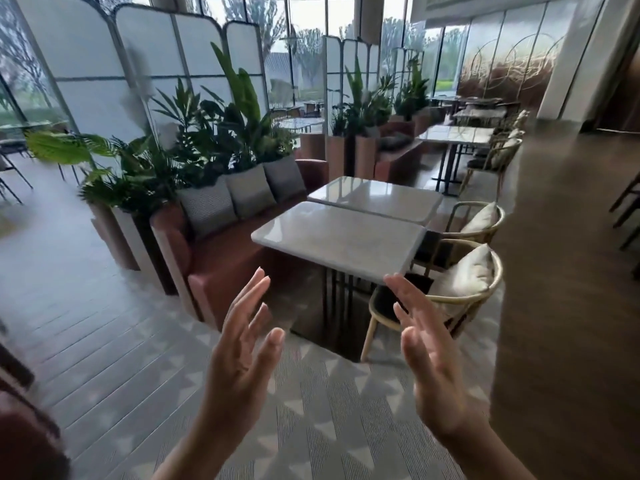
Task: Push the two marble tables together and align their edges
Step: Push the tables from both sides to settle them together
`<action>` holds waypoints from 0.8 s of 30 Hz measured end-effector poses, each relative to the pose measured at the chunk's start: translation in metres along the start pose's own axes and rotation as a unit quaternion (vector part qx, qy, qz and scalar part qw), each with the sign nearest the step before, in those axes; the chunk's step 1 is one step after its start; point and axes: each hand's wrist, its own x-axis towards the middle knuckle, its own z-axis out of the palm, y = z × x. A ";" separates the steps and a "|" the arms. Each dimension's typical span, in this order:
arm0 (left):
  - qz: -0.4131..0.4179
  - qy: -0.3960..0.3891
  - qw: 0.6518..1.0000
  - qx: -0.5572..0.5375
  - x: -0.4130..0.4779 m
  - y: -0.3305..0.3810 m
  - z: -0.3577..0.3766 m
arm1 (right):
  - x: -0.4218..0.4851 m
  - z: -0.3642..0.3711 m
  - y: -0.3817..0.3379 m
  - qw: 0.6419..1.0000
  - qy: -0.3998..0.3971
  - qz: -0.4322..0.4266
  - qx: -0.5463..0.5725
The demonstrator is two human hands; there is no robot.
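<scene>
Left grip: the left hand [242, 344] is hanging in the air with fingers spread apart, palm turned inward, gripping nothing.
Right grip: the right hand [429, 355] is mirroring it, fingers apart and empty, its fingertips showing just below the near corner of the near counter [341, 239]; I cannot tell whether they are touching it.
Where the counters are standing: the near counter is sitting in front of the hands, between the red bench [221, 258] and two wicker chairs [464, 282]; the far counter [375, 199] is lying right behind it.
Progress: the two tops are looking nearly closed up, with only a thin dark seam between them, so the pushing seems largely done.
What is left: the side edges are not lining up, I would judge; the far counter is sticking out further toward the chairs, so a sideways nudge is probably waiting.
Hard to make out: the counters' legs are mostly lying in shadow, the seam's far end is foreshortened, and the plants [207, 140] and room edges are blurring.
</scene>
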 end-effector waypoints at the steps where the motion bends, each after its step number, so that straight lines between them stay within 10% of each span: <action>1: 0.001 -0.004 1.000 -0.002 0.022 -0.015 -0.008 | 0.022 0.011 0.010 1.000 0.004 0.001 0.003; 24: 0.035 -0.054 0.996 0.056 0.486 -0.387 -0.087 | 0.511 0.166 0.304 0.998 0.042 0.010 -0.041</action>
